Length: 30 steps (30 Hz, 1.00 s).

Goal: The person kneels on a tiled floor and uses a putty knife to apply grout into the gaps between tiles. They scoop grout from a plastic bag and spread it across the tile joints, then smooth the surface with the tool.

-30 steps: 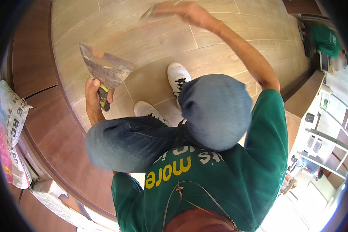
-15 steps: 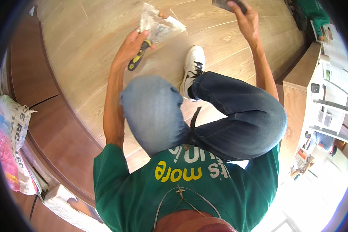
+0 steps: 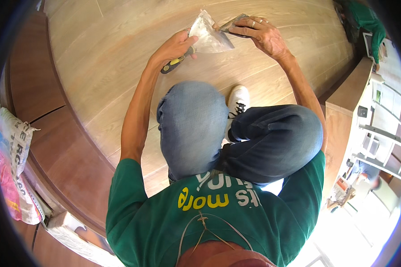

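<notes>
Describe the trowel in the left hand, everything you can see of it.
The trowel has a broad, flat, roughly triangular metal blade, grey and smeared with pale residue, on a black and yellow handle. The left hand grips the handle, its end sticking out below the fist. The blade is held above the light wood-look floor, tilted, tip pointing up and away. The right hand presses a smaller scraper against its upper right edge.

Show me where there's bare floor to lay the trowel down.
Bare pale planks lie left of the left hand, out to the dark step. It is crowded between the trowel, right hand, knees and shoe.
</notes>
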Each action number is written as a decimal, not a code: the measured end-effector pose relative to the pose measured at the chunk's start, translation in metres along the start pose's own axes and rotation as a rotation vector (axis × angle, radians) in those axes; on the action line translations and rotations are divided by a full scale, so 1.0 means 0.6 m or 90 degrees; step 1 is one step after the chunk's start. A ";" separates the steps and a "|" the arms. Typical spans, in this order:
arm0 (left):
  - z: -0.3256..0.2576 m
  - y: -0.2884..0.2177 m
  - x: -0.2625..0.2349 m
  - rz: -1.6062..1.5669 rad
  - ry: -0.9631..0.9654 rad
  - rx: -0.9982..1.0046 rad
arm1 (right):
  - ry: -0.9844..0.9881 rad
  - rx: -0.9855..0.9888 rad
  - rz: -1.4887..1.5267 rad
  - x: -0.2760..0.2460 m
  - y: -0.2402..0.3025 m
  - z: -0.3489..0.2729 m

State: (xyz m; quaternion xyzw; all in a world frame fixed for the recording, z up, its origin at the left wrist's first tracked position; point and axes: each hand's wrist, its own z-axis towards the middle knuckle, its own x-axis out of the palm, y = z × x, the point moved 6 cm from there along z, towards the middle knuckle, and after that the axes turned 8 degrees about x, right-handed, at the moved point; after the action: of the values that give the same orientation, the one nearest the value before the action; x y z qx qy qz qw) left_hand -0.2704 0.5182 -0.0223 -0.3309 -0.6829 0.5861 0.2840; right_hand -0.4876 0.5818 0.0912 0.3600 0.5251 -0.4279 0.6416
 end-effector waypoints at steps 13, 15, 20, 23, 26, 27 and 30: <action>0.117 0.112 -0.015 0.018 -0.086 -0.084 | 0.250 0.140 0.176 0.222 -0.243 -0.052; 0.109 0.117 -0.032 0.021 -0.080 -0.138 | 0.234 0.198 0.194 0.238 -0.271 -0.069; 0.073 0.165 -0.039 -0.013 -0.113 -0.149 | 0.194 0.209 0.069 0.297 -0.282 -0.109; 0.054 0.161 -0.023 -0.051 -0.111 -0.155 | 0.100 0.203 0.013 0.359 -0.292 -0.182; 0.023 0.157 -0.017 -0.089 -0.153 -0.153 | 0.035 0.156 -0.016 0.354 -0.265 -0.197; 0.013 0.155 -0.016 -0.093 -0.167 -0.157 | 0.024 0.138 -0.030 0.338 -0.250 -0.191; 0.005 0.133 -0.008 -0.079 -0.161 -0.185 | 0.089 0.234 0.112 0.318 -0.283 -0.181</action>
State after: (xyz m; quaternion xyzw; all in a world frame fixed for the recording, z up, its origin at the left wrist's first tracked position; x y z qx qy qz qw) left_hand -0.2602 0.5203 -0.1014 -0.2495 -0.8096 0.4997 0.1804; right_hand -0.6690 0.5846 -0.1190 0.5440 0.4481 -0.4329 0.5620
